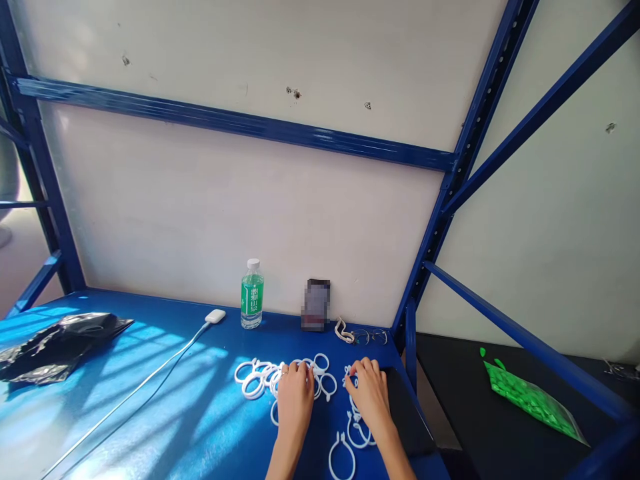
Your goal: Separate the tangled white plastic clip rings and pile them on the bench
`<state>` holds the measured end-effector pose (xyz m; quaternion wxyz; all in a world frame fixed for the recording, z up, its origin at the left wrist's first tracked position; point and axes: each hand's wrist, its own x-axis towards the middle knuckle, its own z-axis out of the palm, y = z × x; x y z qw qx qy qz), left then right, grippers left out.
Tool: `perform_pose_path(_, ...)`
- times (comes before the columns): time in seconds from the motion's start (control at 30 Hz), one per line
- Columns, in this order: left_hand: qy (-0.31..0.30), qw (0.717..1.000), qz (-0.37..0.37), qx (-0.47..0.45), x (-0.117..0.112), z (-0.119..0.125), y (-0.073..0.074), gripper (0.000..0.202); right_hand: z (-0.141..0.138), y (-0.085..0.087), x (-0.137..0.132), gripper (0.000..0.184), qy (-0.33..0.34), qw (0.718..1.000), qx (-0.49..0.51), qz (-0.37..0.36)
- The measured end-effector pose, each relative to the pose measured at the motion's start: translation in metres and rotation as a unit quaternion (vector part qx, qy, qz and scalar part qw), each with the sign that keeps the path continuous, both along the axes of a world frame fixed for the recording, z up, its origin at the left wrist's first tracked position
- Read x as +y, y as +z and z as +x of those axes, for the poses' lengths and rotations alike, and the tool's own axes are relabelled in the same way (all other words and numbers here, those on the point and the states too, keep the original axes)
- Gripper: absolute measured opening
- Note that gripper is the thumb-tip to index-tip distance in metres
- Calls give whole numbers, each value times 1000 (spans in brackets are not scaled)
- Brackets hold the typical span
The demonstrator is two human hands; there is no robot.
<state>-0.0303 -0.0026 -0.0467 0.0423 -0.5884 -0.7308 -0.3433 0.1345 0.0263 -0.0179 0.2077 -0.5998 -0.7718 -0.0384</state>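
Note:
Several white plastic rings (260, 379) lie in a loose heap on the blue table (165, 427). My left hand (295, 393) rests palm down on the right part of the heap, fingers curled onto the rings. My right hand (369, 390) lies beside it, fingertips bent onto a second cluster of rings (356, 430) that trails toward me. One opened ring (342, 459) lies near my right forearm at the table's front. What each hand grips, if anything, is hidden under the fingers.
A green-labelled water bottle (252, 295) stands at the wall, with a white charger and cable (215, 316) to its left. A dark blurred box (316, 305) and eyeglasses (367, 336) sit behind the rings. A black bag (55, 347) lies far left; a green bag (525, 393) lies on the right-hand black surface.

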Motion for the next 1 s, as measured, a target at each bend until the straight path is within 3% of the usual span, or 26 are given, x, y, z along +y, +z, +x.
perform_pose_path(0.17, 21, 999, -12, 26, -3, 1, 1, 29, -5, -5, -5, 12, 3, 998, -65, -7)
perform_pose_path(0.3, 9, 1000, 25, -2, -3, 2, 3, 27, -4, -5, -3, 14, 19, 999, -35, 34)
perform_pose_path(0.43, -52, 991, 83, -94, -3, 4, 6, 27, -6, 2, -1, 15, 77, 994, 55, 59)
perform_pose_path(0.63, -112, 961, 95, -234, -3, 8, 12, 35, -13, 16, -7, 14, 208, 962, 169, 62)
perform_pose_path(1.0, -158, 906, 53, -390, 0, 9, 19, 50, -16, 26, -17, 17, 280, 929, 240, 32)
